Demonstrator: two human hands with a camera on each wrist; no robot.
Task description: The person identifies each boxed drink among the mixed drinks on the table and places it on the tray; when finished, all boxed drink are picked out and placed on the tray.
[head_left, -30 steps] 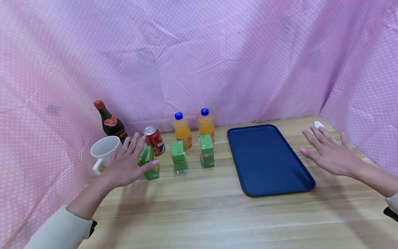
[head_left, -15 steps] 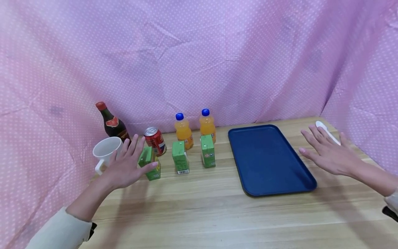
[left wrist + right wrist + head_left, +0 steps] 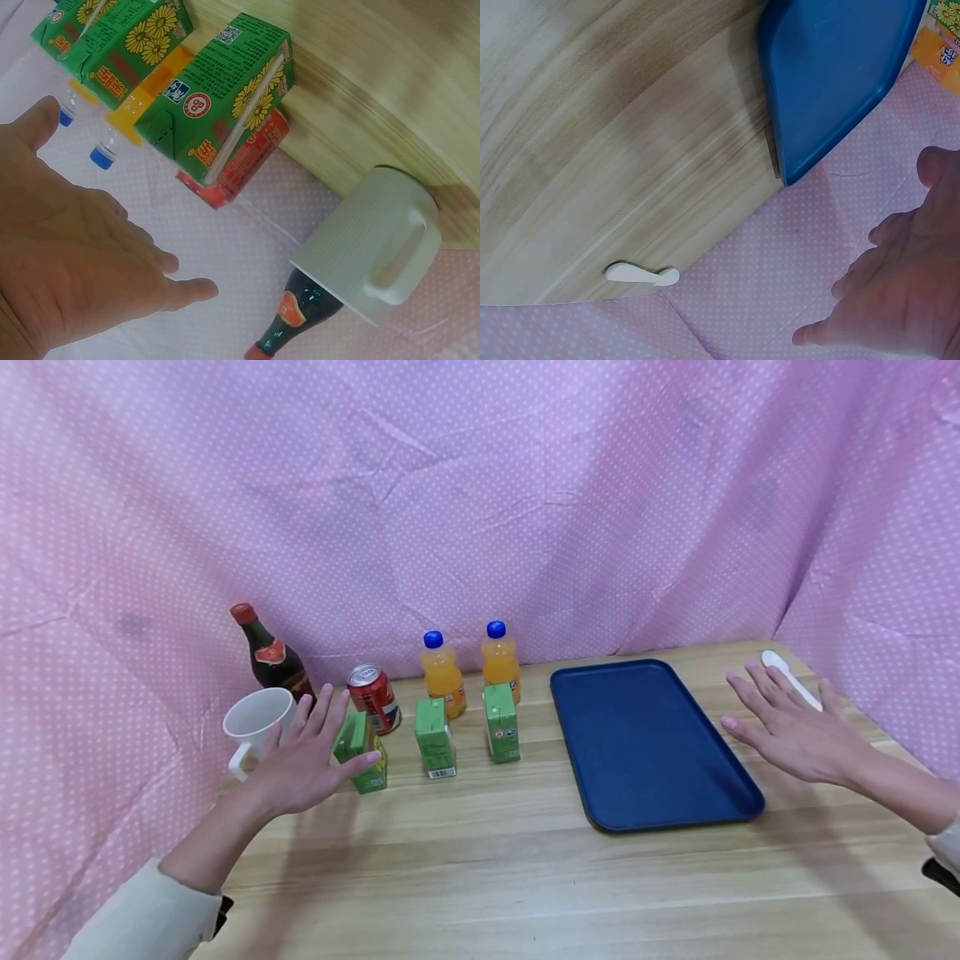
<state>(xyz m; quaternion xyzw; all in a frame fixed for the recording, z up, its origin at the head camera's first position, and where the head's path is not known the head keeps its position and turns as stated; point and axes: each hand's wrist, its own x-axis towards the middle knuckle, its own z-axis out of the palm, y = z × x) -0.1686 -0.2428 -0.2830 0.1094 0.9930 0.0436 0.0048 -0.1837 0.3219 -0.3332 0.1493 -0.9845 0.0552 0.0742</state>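
My left hand (image 3: 303, 768) hovers with spread fingers over the table's left side, holding nothing. In the head view it overlaps a green drink carton (image 3: 363, 772) and the white mug (image 3: 257, 745). The left wrist view shows the mug's handle and the carton's white straw. Two more green cartons, a middle one (image 3: 433, 739) and a right one (image 3: 501, 731), stand upright nearby. Past the right edge of a dark blue tray (image 3: 652, 743) hovers my right hand (image 3: 798, 735), fingers spread and nothing held. A white spoon-shaped piece (image 3: 789, 677) lies beyond it, partly hidden in the head view.
Behind the cartons stand a red drink can (image 3: 377, 703) and two blue-capped orange drink bottles, one left (image 3: 442, 683) and one right (image 3: 498, 664). A dark red-capped bottle (image 3: 273, 656) stands behind the mug. A pink dotted curtain (image 3: 480, 510) borders the wooden table (image 3: 487, 877).
The head view has shifted slightly since the first frame, and more of the white spoon-shaped piece shows past my right hand. Both hands keep their pose; the objects stay put.
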